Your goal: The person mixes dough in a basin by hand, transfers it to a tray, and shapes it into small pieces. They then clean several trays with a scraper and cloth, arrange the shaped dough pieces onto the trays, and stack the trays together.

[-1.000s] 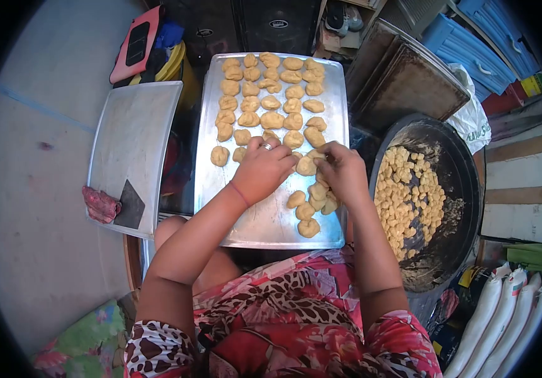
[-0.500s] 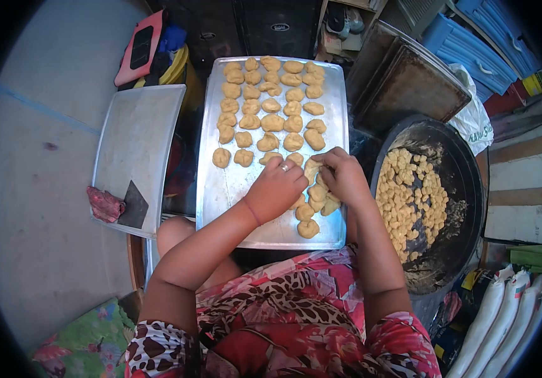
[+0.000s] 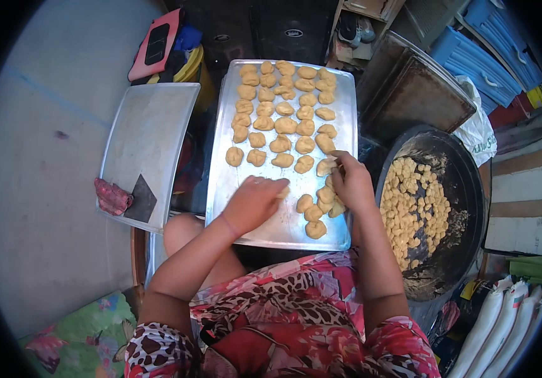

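Note:
A metal baking tray (image 3: 252,227) lies across my lap, with rows of pale yellow dough pieces (image 3: 285,125) over its far part. My left hand (image 3: 253,200) is low over the near left part of the tray, fingers curled round a dough piece (image 3: 284,192) that is mostly hidden. At the tray's right edge, my right hand (image 3: 354,183) has its fingertips closed on another dough piece (image 3: 325,167). Just below it sits a loose cluster of dough pieces (image 3: 315,229), partly behind that hand.
On the right stands a black basin (image 3: 477,208) with many small dough lumps (image 3: 409,201). To the left is another metal tray (image 3: 151,126) bearing a dark scraper (image 3: 140,201) and a reddish cloth (image 3: 113,196). Stained trays (image 3: 409,97) lean behind the basin.
My left hand has moved left and down, away from my right hand, with a dough piece in its fingers. My right hand stays by the cluster. The whole view has shifted slightly.

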Tool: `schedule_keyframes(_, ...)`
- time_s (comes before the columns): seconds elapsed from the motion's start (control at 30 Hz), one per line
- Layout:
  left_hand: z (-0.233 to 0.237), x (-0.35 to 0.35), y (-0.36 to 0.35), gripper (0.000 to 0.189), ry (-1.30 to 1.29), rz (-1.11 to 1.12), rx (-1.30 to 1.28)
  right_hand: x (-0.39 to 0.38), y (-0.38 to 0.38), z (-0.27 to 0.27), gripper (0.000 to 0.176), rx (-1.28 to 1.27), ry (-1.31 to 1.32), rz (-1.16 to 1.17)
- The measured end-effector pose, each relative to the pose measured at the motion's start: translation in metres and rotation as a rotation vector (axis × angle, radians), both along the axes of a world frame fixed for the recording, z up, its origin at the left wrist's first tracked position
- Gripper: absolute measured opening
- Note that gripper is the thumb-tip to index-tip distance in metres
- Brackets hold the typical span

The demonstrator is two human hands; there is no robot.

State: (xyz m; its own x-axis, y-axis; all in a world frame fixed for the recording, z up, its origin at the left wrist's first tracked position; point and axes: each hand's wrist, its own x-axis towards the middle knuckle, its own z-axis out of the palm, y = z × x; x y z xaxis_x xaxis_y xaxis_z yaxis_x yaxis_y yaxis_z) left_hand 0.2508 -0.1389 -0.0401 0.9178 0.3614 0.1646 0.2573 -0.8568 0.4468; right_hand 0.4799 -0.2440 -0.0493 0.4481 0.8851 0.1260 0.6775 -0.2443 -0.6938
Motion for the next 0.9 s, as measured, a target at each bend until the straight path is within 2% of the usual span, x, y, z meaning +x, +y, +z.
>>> schedule_keyframes(0.03,0.0,-0.013,0.004,0.023,-0.118,0.086,-0.082,-0.003,-0.002,0.005,0.033,-0.003,0.005,0.001)
schedule_keyframes(0.1,-0.005,-0.04,0.018,0.024,-0.047,0.132,0.007,-0.013,-0.01,0.021,0.038,0.043,-0.332,0.067)
schedule_keyframes(0.13,-0.006,-0.05,0.025,0.024,-0.052,0.152,0.04,-0.021,-0.013,0.031,0.038,0.04,-0.329,0.071)
schedule_keyframes(0.2,-0.007,-0.058,0.035,0.023,-0.102,0.209,0.054,-0.041,-0.019,0.052,0.036,-0.091,-0.325,0.382)
schedule_keyframes(0.23,-0.007,-0.06,0.037,0.022,-0.155,0.261,0.073,-0.053,-0.021,0.058,0.025,-0.119,-0.416,0.396)
schedule_keyframes(0.33,-0.002,-0.056,0.033,0.02,-0.231,0.352,-0.021,-0.061,-0.004,0.026,0.022,-0.165,-0.341,0.45)
schedule_keyframes(0.4,-0.001,-0.051,0.028,0.021,-0.192,0.296,0.025,-0.077,0.015,0.024,0.023,-0.122,-0.339,0.413)
schedule_keyframes(0.47,-0.004,-0.05,0.026,0.023,-0.151,0.237,0.069,-0.094,0.04,0.026,0.024,0.059,-0.137,0.317)
schedule_keyframes(0.57,-0.012,-0.049,0.033,0.021,-0.215,0.275,0.083,-0.105,0.06,0.007,0.023,-0.024,-0.208,0.358)
schedule_keyframes(0.67,-0.017,-0.051,0.036,0.022,-0.2,0.287,0.076,-0.094,0.023,0.046,0.024,0.059,-0.255,0.377)
schedule_keyframes(0.73,-0.017,-0.053,0.034,0.025,-0.232,0.266,0.15,-0.079,-0.01,0.056,0.022,-0.021,-0.305,0.372)
schedule_keyframes(0.87,-0.016,-0.048,0.035,0.028,-0.232,0.316,0.138,-0.062,-0.033,0.036,0.016,-0.165,-0.411,0.378)
schedule_keyframes(0.9,-0.012,-0.045,0.032,0.029,-0.246,0.325,0.216,-0.062,-0.03,0.028,0.01,-0.092,-0.417,0.369)
